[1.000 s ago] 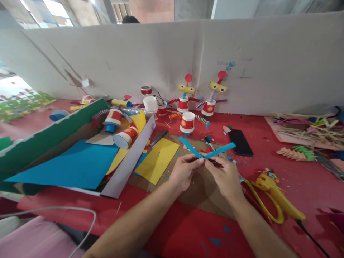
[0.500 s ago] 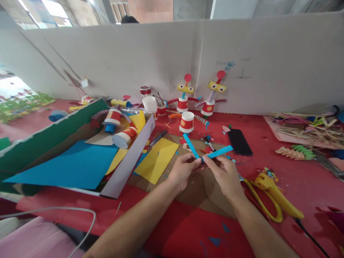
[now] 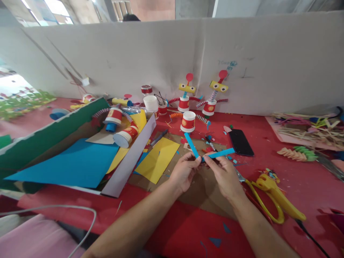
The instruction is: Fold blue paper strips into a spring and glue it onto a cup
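Note:
Two blue paper strips meet at an angle between my fingers, one strip (image 3: 191, 145) pointing up and left, the other strip (image 3: 221, 153) out to the right. My left hand (image 3: 186, 170) pinches them near the joint, and my right hand (image 3: 221, 172) grips beside it with thumb and fingers closed. The fingers hide the joint itself. Just beyond stands a red and white paper cup (image 3: 187, 122) with folded paper arms, an orange one on the left. Under my hands lies a brown cardboard sheet (image 3: 204, 191), with a yellow paper sheet (image 3: 158, 160) to the left.
Yellow-handled scissors (image 3: 264, 202) and a yellow glue gun (image 3: 282, 195) lie at right, below a black phone (image 3: 241, 142). At left, a green-sided box (image 3: 53, 138) holds paper and cup figures. Two finished-looking cup figures (image 3: 184, 104) stand by the white partition (image 3: 120, 61).
The strips stay pinched in both hands, the right one tilting slightly flatter. The view has shifted a little; nothing was let go.

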A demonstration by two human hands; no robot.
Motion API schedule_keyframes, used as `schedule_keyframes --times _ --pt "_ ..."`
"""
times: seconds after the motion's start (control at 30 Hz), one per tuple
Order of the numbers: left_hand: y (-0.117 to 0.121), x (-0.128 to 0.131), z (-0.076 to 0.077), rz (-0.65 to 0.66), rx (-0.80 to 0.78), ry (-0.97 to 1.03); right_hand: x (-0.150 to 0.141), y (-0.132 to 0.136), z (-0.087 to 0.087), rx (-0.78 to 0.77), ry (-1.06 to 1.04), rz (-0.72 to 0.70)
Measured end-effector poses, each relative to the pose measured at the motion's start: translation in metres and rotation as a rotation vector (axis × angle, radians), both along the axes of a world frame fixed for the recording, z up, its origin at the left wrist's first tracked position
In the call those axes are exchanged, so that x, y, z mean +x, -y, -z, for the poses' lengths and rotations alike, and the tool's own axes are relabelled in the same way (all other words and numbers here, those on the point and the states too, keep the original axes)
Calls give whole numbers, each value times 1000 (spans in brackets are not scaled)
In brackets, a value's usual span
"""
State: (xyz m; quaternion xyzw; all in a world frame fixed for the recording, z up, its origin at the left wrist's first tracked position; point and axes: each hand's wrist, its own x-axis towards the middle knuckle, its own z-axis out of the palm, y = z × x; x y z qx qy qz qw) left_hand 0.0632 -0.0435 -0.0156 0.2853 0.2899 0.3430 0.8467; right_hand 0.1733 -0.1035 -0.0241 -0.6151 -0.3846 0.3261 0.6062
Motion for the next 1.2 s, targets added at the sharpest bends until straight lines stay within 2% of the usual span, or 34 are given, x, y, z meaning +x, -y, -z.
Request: schedule_keyframes --times 0.13,0.37,0.53,0.7,0.9,0.97,1.07,1.2 --pt "-3 -3 -2 45 -29 -38 1 -1 1 21 -11 12" --pt "-5 -6 -1 31 175 -165 -1 0 -1 33 -25 -5" --pt "-6 -6 2 -23 232 -224 -1 1 -5 39 -10 101" --pt "-7 -8 -1 -34 270 -246 11 2 -7 9 -36 210" --pt "-6 -8 -2 -57 287 -247 17 0 -7 87 -89 297" --pt "-6 -7 0 -77 239 -217 14 -1 -8 144 -150 322" --pt "-7 -5 2 -85 65 -107 8 -1 -9 213 -276 314" --pt "-9 -5 -1 -44 -176 40 3 0 -6 181 -259 228"
